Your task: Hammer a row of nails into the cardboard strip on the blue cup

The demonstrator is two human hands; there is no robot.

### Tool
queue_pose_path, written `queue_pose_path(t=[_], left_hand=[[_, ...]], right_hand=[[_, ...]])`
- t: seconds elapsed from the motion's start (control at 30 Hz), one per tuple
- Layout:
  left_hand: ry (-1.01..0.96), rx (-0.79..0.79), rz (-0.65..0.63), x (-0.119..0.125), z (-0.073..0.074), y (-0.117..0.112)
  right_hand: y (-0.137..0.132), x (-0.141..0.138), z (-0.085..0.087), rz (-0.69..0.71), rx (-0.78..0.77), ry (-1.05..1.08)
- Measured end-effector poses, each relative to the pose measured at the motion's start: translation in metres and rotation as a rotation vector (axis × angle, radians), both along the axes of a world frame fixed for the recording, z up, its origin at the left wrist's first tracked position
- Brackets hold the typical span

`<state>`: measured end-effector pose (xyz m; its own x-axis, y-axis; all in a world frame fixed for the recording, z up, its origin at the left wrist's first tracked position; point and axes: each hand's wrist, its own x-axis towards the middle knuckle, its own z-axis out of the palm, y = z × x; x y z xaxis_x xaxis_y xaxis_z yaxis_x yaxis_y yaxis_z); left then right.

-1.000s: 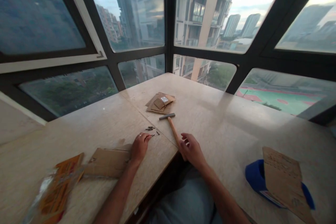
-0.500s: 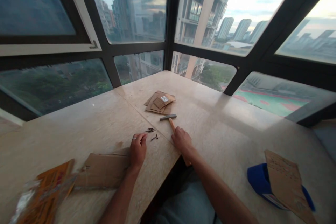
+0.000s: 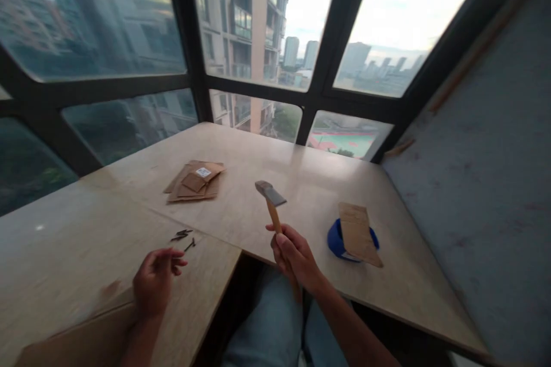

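Observation:
My right hand (image 3: 294, 256) is closed round the wooden handle of a hammer (image 3: 270, 199), holding it upright above the table with its metal head up. My left hand (image 3: 155, 281) hovers palm-up just over the table, its fingers loosely curled with nothing in them. A few small dark nails (image 3: 183, 237) lie on the table just beyond its fingertips. A flat piece of cardboard (image 3: 73, 344) lies under my left wrist.
A stack of brown cardboard pieces (image 3: 194, 181) lies further back on the light wooden table (image 3: 267, 160). A blue round thing (image 3: 336, 239) under a cardboard strip (image 3: 358, 231) sits to the right. Windows ring the table; a grey wall (image 3: 482, 172) stands on the right.
My right hand has closed on the hammer and lifted it off the table. My left hand has left the nails and turned palm-up. My view has swung to the right.

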<state>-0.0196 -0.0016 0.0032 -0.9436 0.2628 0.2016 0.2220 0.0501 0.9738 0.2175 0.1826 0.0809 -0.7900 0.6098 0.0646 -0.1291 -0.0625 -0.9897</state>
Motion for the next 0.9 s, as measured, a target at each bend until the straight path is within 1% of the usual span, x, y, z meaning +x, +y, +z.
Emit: queue_pose_path(t=[0.03,0.1,0.17,0.27,0.37,0.43,0.47,0.5,0.57,0.63,0.7,0.8,0.9], left_hand=[[-0.021,0.034,0.009,0.007,0.007,0.006],[-0.052,0.064,0.004,0.027,0.023,0.022],[-0.076,0.128,-0.065,0.054,0.037,0.044],[-0.125,0.124,-0.272,0.101,0.057,0.087],[-0.188,0.093,-0.483,0.145,0.074,0.133],[-0.193,0.089,-0.602,0.169,0.079,0.161],[-0.195,0.077,-0.655,0.179,0.080,0.173],[-0.205,0.062,-0.706,0.187,0.079,0.184],[-0.243,0.040,-0.793,0.201,0.074,0.200],[-0.286,0.025,-0.856,0.210,0.067,0.212],[-0.290,0.005,-0.895,0.215,0.062,0.221],[-0.195,-0.039,-0.902,0.220,0.059,0.234],[-0.061,-0.048,-0.890,0.223,0.059,0.250]], right_hand=[[0.000,0.024,0.003,-0.024,-0.039,0.005],[0.001,0.073,0.003,-0.111,-0.058,-0.034],[0.005,0.117,-0.002,-0.220,-0.034,-0.112],[0.019,0.170,-0.010,-0.427,0.031,-0.214],[0.041,0.204,-0.011,-0.641,0.176,-0.286],[0.057,0.217,-0.013,-0.770,0.251,-0.327],[0.065,0.221,-0.015,-0.826,0.265,-0.341],[0.072,0.223,-0.018,-0.872,0.260,-0.352],[0.087,0.223,-0.026,-0.926,0.195,-0.360],[0.099,0.219,-0.034,-0.936,0.106,-0.346],[0.108,0.214,-0.039,-0.918,0.050,-0.322],[0.114,0.206,-0.043,-0.863,0.017,-0.301],[0.115,0.200,-0.045,-0.813,0.004,-0.309]])
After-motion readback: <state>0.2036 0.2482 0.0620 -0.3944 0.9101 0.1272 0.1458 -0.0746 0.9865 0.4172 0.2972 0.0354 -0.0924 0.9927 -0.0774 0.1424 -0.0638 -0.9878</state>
